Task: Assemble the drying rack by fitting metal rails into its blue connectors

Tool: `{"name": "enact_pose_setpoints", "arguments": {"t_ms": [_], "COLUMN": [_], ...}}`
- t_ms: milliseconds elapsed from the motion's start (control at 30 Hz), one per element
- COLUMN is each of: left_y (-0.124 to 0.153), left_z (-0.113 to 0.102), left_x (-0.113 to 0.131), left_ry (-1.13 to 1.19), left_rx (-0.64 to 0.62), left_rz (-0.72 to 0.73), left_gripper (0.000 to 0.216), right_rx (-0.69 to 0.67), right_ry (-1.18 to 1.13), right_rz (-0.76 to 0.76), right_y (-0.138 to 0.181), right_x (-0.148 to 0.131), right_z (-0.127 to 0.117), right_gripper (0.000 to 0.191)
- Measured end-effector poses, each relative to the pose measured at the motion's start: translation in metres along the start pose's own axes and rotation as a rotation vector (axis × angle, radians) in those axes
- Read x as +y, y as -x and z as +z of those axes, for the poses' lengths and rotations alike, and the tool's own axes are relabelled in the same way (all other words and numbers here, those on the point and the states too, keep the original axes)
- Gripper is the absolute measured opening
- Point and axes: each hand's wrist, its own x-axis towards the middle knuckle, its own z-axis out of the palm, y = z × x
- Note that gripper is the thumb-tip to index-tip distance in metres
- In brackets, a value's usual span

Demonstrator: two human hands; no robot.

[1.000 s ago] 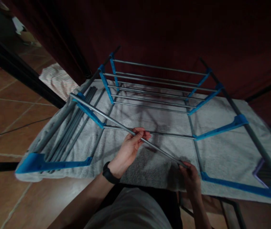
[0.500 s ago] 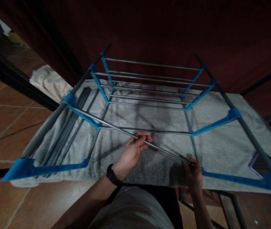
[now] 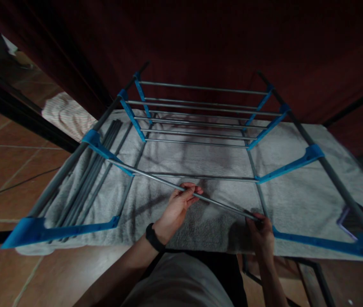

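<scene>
A thin grey metal rod [image 3: 155, 179] slants across a rack frame of grey tubes and blue plastic brackets [image 3: 291, 164]. My left hand [image 3: 178, 204] is closed round the rod near its middle, thumb on top. My right hand [image 3: 262, 234] pinches the rod's right end, close to a blue bracket [image 3: 312, 244] at the near right. The rod's left end rests by the blue bracket [image 3: 104, 150] on the left side. A dark watch sits on my left wrist.
The rack lies on a grey towel [image 3: 299, 200] spread over a table. Several loose grey rods [image 3: 94, 166] lie bundled on the towel's left side. Brown tiled floor [image 3: 5, 170] and a striped cloth [image 3: 62, 115] are at left. A dark red curtain hangs behind.
The rod's left end has slid lower and rightwards along the left blue bracket. Both hands stayed on the rod and shifted slightly toward me.
</scene>
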Motion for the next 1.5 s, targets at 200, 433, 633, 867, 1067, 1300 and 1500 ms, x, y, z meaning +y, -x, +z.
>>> {"name": "enact_pose_setpoints", "arguments": {"t_ms": [200, 433, 633, 867, 1067, 1300, 1500], "left_y": [-0.003, -0.003, -0.01, -0.024, -0.025, -0.027, -0.024], "left_z": [-0.008, -0.009, -0.019, -0.028, -0.025, -0.02, -0.018], "left_x": [-0.004, -0.005, -0.005, -0.009, -0.006, -0.007, -0.01], "left_ry": [0.035, 0.064, 0.041, 0.017, 0.005, 0.014, 0.0], "left_rx": [0.033, 0.038, 0.051, 0.089, 0.183, 0.236, 0.177], "left_rz": [-0.037, -0.02, -0.009, -0.01, -0.027, -0.035, -0.048], "left_gripper": [0.025, 0.023, 0.023, 0.019, 0.01, 0.015, 0.011], "right_rx": [-0.026, 0.019, 0.029, 0.009, -0.126, -0.083, -0.026], "right_ry": [-0.003, 0.077, -0.053, -0.131, -0.381, -0.812, -0.874], "right_rz": [0.005, -0.081, -0.157, -0.201, -0.03, 0.196, 0.259], "right_y": [0.0, -0.005, -0.005, -0.017, -0.022, -0.026, -0.03], "right_x": [0.002, 0.007, -0.01, -0.013, -0.007, -0.015, -0.021], "right_z": [-0.001, -0.002, 0.009, 0.013, 0.008, 0.02, 0.025], "right_gripper": [0.054, 0.055, 0.048, 0.037, 0.041, 0.041, 0.043]}}
